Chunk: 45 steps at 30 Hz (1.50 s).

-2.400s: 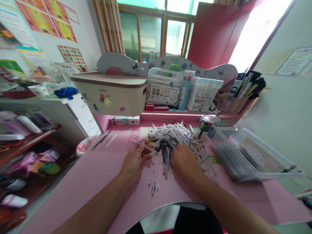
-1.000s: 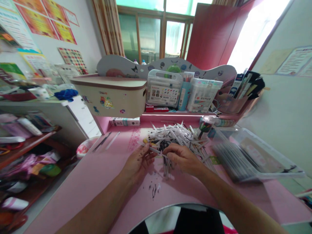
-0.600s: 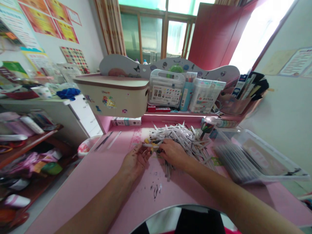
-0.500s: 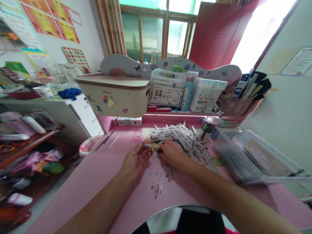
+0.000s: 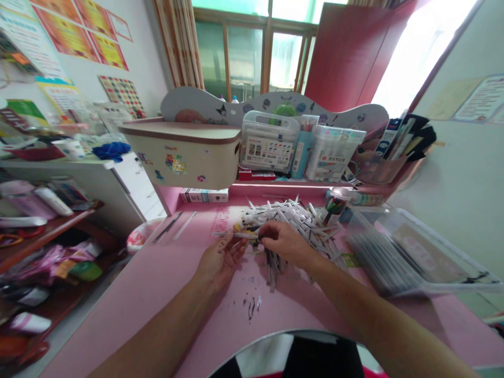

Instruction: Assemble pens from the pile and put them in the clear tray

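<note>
The pale tube (image 5: 244, 235) is above the worktop (image 5: 137, 286), in front of the left part of the heap of pen parts (image 5: 287, 212); it lies nearly level, crosswise between the hands. The left hand (image 5: 221, 258) holds it, thumb uppermost, palm partly turned up and lower fingers loosely curled; the right hand (image 5: 286, 241) has a narrow grip, thumb and fingertips pinched on the dark end piece (image 5: 259, 239) at the tube's right end.

The step in hand appears to be two-handed work at that end; support the tube with the left grip close to the joint, and apply right-hand force along the tube's axis only; avoid bending, as a thin barrel may flex or crack; use fingertip pressure, since a smooth surface is likely to slip; hold the work clear of the heap, so that loose parts are not dragged along; dark marks (image 5: 251, 308) on the worktop suggest ink, so handle open ends with care.

The tube is slim, straight and whitish, possibly translucent; its left end extends past the left thumb; whether the dark piece is seated or separate cannot be told.
</note>
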Available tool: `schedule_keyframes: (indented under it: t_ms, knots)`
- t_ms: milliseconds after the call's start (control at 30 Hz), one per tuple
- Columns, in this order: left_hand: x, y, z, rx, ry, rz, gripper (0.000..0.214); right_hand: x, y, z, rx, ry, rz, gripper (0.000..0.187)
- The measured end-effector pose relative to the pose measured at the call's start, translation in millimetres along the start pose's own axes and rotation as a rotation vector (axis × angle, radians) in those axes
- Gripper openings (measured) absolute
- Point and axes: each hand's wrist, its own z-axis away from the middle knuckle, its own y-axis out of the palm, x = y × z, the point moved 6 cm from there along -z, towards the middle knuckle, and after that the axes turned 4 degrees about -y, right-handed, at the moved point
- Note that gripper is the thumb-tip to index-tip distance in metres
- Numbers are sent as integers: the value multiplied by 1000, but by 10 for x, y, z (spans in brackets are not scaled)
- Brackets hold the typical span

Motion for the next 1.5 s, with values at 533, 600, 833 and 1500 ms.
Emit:
schedule_keyframes:
  t_ms: [533, 600, 833, 1500]
  knots:
    - [49, 37, -5, 57, 27, -43, 13, -121, 69, 112, -196, 15, -385, 13]
    - [56, 35, 0, 48, 24, -37, 14, -129, 71, 114, -203, 10, -360, 13]
    - [71, 35, -4, 69, 29, -34, 13, -78, 15, 172, -272, -29, -169, 11]
    - [99, 48, -15, 133, 18, -5, 11, 63, 8, 248, -308, -116, -11, 16]
